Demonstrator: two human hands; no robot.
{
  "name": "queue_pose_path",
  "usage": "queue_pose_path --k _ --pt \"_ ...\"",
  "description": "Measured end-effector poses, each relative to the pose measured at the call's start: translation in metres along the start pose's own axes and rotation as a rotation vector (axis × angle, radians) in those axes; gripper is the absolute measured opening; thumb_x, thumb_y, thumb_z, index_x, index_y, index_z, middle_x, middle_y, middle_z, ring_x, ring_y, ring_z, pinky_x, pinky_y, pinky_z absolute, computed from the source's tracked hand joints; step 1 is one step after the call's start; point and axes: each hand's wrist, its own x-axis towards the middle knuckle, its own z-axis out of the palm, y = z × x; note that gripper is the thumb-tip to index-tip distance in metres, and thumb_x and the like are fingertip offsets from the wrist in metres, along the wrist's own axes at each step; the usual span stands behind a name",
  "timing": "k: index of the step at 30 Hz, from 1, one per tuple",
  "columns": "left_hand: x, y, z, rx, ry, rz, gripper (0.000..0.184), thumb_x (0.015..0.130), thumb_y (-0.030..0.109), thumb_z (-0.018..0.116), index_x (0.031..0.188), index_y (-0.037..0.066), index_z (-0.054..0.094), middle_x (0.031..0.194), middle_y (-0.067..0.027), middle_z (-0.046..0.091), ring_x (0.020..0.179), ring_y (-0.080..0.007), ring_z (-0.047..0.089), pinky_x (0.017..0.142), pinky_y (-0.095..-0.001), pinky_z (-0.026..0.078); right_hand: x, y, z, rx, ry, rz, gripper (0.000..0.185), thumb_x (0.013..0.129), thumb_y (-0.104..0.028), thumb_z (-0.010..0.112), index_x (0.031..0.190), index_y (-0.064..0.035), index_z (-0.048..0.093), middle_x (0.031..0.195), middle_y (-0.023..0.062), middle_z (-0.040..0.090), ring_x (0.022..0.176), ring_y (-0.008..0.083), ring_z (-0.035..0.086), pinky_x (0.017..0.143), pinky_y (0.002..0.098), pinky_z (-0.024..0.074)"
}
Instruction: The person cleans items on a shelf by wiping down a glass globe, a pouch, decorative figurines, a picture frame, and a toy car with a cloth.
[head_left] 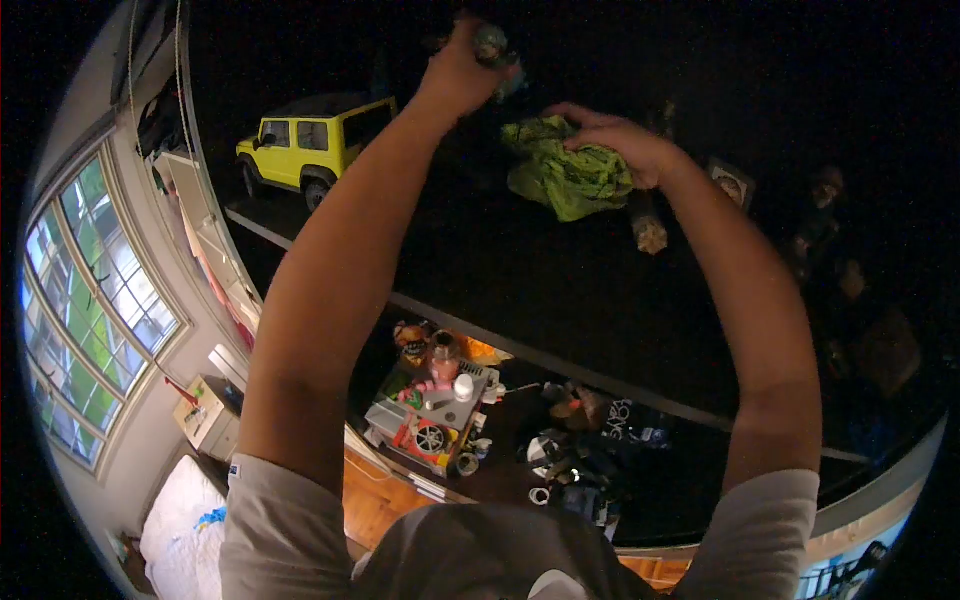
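Observation:
On a dark shelf, my right hand (630, 143) is closed on a crumpled green cloth (575, 175), with its thumb and fingers over the top edge. Higher up and to the left, my left hand (462, 78) is closed around a small grey-teal object (490, 42), possibly a figurine; darkness hides most of its shape. The cloth and that object are apart. Just below my right wrist stands a small object with a pale, rough end (650, 236). A yellow toy off-road car (315, 145) is on the shelf, left of my left forearm.
Dim figurines (822, 190) and a small framed picture (733, 183) stand at the right. Below the shelf edge (560, 352), a lower surface holds a grey box (400, 412), a pink bottle (444, 355), a white jar (464, 387) and dark clutter. A window (95, 300) is at the left.

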Motion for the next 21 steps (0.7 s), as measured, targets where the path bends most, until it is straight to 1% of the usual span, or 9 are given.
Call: queue_pose_path --k 2,5,8,11,13,14,17,20,21 --pt "0.0 -0.002 -0.002 -0.019 -0.01 -0.004 0.077 0.066 0.033 0.071 0.126 0.005 0.033 0.107 -0.0157 0.056 0.099 -0.0255 0.055 0.084 -0.0326 0.043 0.003 0.007 0.0 0.052 -0.024 -0.018 0.046 0.078 -0.015 0.053 0.122 -0.014 0.041 0.103 0.0068 0.055 0.092 0.0174 0.055 0.076 0.0326 0.0484" --pt "0.0 -0.003 -0.004 -0.07 -0.026 0.004 0.077 0.066 0.033 0.072 0.127 0.006 0.033 0.108 -0.0147 0.056 0.099 -0.0243 0.055 0.084 -0.0316 0.043 0.02 0.03 -0.012 -0.557 0.064 -0.085 0.044 0.078 -0.019 0.054 0.121 -0.0133 0.043 0.106 0.0092 0.055 0.097 0.0209 0.054 0.082 0.0329 0.0451" --pt "-0.004 0.006 -0.007 -0.172 -0.084 -0.049 0.077 0.067 0.029 0.072 0.128 0.007 0.031 0.107 -0.0122 0.056 0.097 -0.0237 0.056 0.083 -0.0312 0.044 0.032 0.049 -0.009 -0.834 0.296 -0.035 0.041 0.082 -0.023 0.051 0.121 -0.0114 0.044 0.108 0.0129 0.055 0.097 0.021 0.053 0.083 0.0322 0.0419" --pt "-0.002 0.001 -0.003 -0.442 -0.209 -0.211 0.077 0.069 0.024 0.071 0.131 0.01 0.027 0.107 -0.0092 0.055 0.095 -0.023 0.056 0.081 -0.0333 0.046 0.023 0.032 0.022 -0.829 0.249 -0.055 0.042 0.08 -0.025 0.053 0.119 -0.0107 0.046 0.105 0.0146 0.056 0.097 0.0234 0.053 0.083 0.0337 0.0422" --pt "-0.004 0.002 -0.005 -0.676 -0.306 -0.402 0.078 0.071 0.02 0.07 0.134 0.012 0.023 0.107 -0.0076 0.054 0.095 -0.0223 0.055 0.081 -0.0352 0.046 0.013 0.018 0.048 -1.103 0.141 0.06 0.042 0.077 -0.025 0.056 0.117 -0.0109 0.05 0.103 0.0147 0.057 0.095 0.0246 0.054 0.083 0.0343 0.0427" --pt "-0.006 0.0 -0.005 -0.758 -0.298 -0.406 0.075 0.072 0.019 0.069 0.132 0.012 0.025 0.108 -0.0072 0.054 0.095 -0.0219 0.055 0.081 -0.036 0.046 0.011 0.016 0.056 -1.239 0.083 0.117 0.042 0.076 -0.025 0.057 0.115 -0.011 0.051 0.102 0.0147 0.057 0.094 0.0253 0.054 0.083 0.0346 0.043" --pt "-0.005 -0.004 -0.004 -0.947 -0.289 -0.403 0.065 0.075 0.017 0.066 0.129 0.012 0.03 0.109 -0.0064 0.052 0.096 -0.0211 0.054 0.083 -0.0375 0.045 0.011 0.02 0.054 -1.148 0.026 -0.119 0.041 0.072 -0.024 0.059 0.11 -0.0084 0.055 0.099 0.017 0.057 0.09 0.0274 0.055 0.082 0.0355 0.0435" --pt "-0.007 0.005 -0.006 -1.027 -0.327 -0.437 0.054 0.078 0.017 0.063 0.124 0.012 0.035 0.11 -0.007 0.051 0.098 -0.0211 0.053 0.084 -0.0373 0.045 0.004 0.0 0.037 -0.907 0.027 -0.098 0.038 0.071 -0.019 0.059 0.107 -0.0066 0.056 0.093 0.0137 0.059 0.084 0.0238 0.057 0.078 0.0332 0.0452" --pt "-0.006 0.009 -0.007 -1.049 -0.346 -0.47 0.05 0.078 0.017 0.062 0.122 0.012 0.037 0.109 -0.0076 0.052 0.099 -0.0211 0.053 0.085 -0.0374 0.044 0.005 -0.002 0.027 -0.81 0.169 -0.079 0.037 0.071 -0.018 0.059 0.107 -0.0066 0.056 0.091 0.0118 0.06 0.083 0.0217 0.057 0.076 0.0318 0.0456"
